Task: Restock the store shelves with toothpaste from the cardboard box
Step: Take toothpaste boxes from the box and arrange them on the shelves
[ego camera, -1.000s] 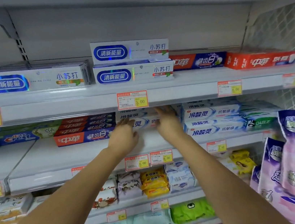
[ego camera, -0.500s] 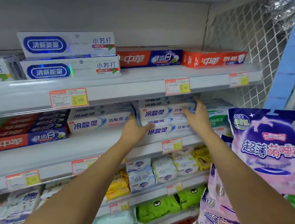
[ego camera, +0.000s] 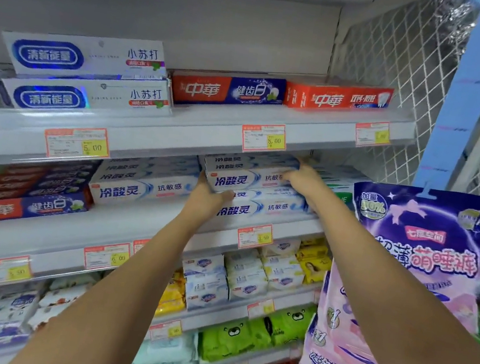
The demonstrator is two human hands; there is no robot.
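A stack of white-and-blue toothpaste boxes (ego camera: 242, 179) lies on the middle shelf (ego camera: 139, 229). My left hand (ego camera: 204, 197) grips the left end of the upper boxes, thumb under the front edge. At the right end, my right hand (ego camera: 302, 179) grips the same boxes, with its fingers curled over the top corner. More boxes of this kind (ego camera: 142, 189) lie just to the left, and red-and-blue toothpaste boxes (ego camera: 26, 204) further left. The cardboard box is out of view.
The top shelf (ego camera: 209, 128) carries white-blue (ego camera: 86, 80) and red toothpaste boxes (ego camera: 337, 98). Green-white boxes (ego camera: 339, 189) sit right of my right hand. Purple hanging packs (ego camera: 428, 239) crowd the right side. Soap and wipes fill the lower shelves. A wire mesh panel (ego camera: 397, 65) closes the shelf's right end.
Both hands have moved right along the middle shelf, from the left stack of white-blue boxes to the right one, and now grip its upper boxes at both ends.
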